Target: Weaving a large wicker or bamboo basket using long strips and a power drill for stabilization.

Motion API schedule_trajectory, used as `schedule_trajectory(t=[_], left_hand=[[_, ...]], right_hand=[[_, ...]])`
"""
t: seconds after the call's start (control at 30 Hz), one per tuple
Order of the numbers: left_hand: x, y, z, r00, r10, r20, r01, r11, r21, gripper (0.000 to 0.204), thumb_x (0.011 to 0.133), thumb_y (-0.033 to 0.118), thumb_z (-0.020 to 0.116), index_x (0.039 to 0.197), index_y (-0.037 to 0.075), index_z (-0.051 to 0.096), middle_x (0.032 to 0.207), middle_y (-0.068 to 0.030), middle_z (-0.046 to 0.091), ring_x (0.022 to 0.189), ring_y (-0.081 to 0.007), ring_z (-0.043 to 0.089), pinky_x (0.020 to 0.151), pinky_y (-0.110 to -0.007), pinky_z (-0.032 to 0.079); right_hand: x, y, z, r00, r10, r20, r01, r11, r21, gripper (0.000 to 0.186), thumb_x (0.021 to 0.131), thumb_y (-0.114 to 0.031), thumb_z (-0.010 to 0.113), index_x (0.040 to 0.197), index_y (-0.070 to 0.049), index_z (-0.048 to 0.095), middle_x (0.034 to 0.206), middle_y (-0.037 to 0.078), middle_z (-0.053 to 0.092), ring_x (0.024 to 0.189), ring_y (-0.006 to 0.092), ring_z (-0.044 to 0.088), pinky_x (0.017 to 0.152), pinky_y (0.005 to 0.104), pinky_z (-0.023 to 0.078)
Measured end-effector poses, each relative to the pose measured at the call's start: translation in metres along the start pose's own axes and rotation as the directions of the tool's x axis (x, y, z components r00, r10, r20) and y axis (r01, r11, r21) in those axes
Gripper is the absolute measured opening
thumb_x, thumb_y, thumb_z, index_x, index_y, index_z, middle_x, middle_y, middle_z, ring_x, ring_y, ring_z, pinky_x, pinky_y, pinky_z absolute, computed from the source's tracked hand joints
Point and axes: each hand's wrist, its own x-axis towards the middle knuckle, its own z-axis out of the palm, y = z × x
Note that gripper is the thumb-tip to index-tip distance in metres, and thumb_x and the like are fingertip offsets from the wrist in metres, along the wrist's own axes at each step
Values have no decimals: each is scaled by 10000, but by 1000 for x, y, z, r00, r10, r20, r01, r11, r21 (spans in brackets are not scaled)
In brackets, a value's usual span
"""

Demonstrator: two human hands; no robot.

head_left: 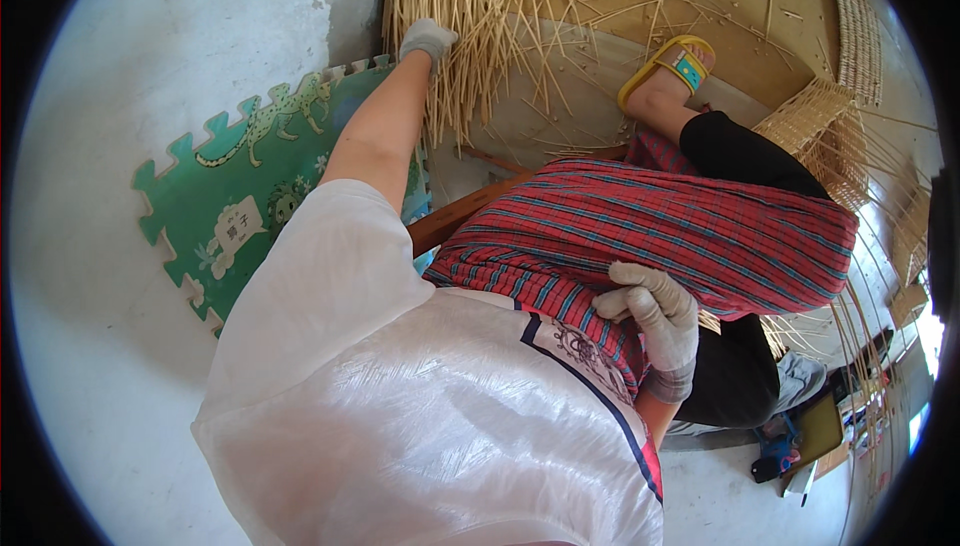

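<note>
My left hand, in a pale grey-white glove, is stretched out at the left edge of a big pile of thin straw-coloured strands. It touches or nearly touches them; its fingertips are too hidden to show a grip. My right hand, also gloved, hovers close to my body over a red checked cloth spread across my lap. Its fingers are loosely bent and apart, and nothing shows in them.
A green foam puzzle mat with animal pictures lies at the left. Brown board with loose strand bits is at the far right. Woven baskets with long loose strands stand at the right. My foot wears a yellow slipper. Wooden bar beside the cloth.
</note>
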Motion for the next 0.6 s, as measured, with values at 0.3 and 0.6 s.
schedule_trajectory(t=[0.3, 0.6], left_hand=[[-7, -73, -32, 959, 279, 48, -207, 806, -554, 242, 950, 274, 703, 1054, 65, 639, 811, -52, 668, 605, -150, 570, 570, -343, 513], [-79, -73, -50, 998, 59, -31, -64, 709, -703, 282, 1010, 313, 567, 1067, 46, 639, 819, -95, 661, 705, -202, 649, 651, -383, 534]], right_hand=[[2, 4, -7, 996, -48, 80, 49, 999, -18, 322, 1040, -149, 571, 1281, 57, 628, 964, 129, 755, 892, 156, 707, 822, 268, 538], [-1, 8, -12, 987, -109, 118, 116, 992, -52, 331, 1053, -190, 559, 1296, 24, 630, 943, 96, 757, 865, 122, 692, 798, 249, 533]])
